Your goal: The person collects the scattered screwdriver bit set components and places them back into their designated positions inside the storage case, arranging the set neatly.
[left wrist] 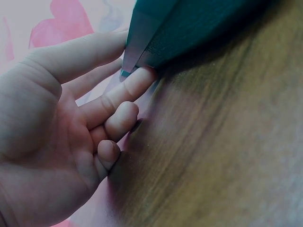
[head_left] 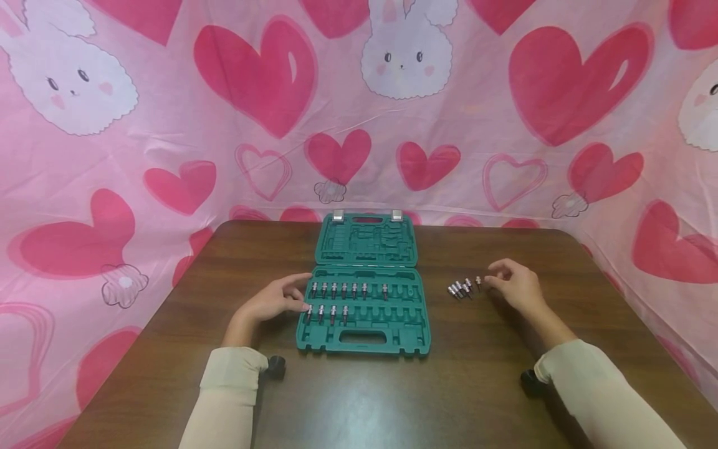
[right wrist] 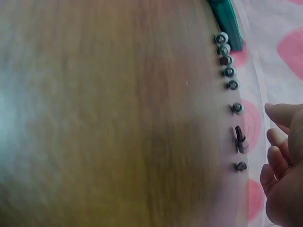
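Note:
A green tool case [head_left: 364,333] lies open on the table, with two rows of bit sockets [head_left: 334,289] in its lower half. My left hand [head_left: 275,299] is at the case's left side, thumb and fingertips right at its edge. In the left wrist view, the left fingers [left wrist: 120,91] extend to the case wall [left wrist: 142,38], the outer ones bent. At the right, my right hand [head_left: 516,285] is beside a small group of loose bit sockets [head_left: 460,289]. The right wrist view shows the right hand [right wrist: 286,161] with relaxed fingers and nothing between them.
The wooden table [head_left: 392,399] reaches back to a pink curtain [head_left: 359,112] with hearts and rabbits. The case's lid [head_left: 367,243] is folded back, its molded recesses facing up. Black wrist cameras sit under both cuffs.

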Demonstrator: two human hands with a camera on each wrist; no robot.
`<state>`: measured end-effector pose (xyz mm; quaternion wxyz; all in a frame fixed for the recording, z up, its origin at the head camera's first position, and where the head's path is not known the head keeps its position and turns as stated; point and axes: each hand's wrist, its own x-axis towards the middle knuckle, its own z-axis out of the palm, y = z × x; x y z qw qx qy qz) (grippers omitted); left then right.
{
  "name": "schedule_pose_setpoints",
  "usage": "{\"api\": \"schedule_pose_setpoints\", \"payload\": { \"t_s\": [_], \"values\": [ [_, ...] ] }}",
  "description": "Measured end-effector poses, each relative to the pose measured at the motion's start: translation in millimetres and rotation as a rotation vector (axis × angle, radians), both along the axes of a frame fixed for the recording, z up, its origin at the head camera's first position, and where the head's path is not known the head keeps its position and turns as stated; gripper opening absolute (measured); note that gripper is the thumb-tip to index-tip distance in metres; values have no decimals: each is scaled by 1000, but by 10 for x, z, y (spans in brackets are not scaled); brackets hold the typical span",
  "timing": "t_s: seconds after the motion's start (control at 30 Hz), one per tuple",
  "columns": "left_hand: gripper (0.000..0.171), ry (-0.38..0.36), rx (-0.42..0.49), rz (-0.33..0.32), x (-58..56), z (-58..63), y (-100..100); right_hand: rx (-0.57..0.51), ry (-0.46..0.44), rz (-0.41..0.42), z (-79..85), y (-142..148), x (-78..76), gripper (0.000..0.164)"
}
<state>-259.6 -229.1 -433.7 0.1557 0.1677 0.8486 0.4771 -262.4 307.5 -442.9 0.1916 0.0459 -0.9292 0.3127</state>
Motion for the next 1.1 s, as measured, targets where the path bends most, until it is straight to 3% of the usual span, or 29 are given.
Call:
{"api": "schedule_pose_setpoints", "payload": {
  "t_s": [0.33,0.63,0.93,1.1],
  "values": [
    [74,-15,-6,9,-6,-4,4,36,-23,-26,-30,135,16,19],
    [74,-20,-8,20,-1,8,16,62,-197,-33,-3,235,33,26],
    [73,6,-5,-2,8,8,5,74,-254,-31,-1,242,41,25],
    [72,-5,1,-8,62,107,47,86,-252,-34,-16,241,32,23]
  ]
}}
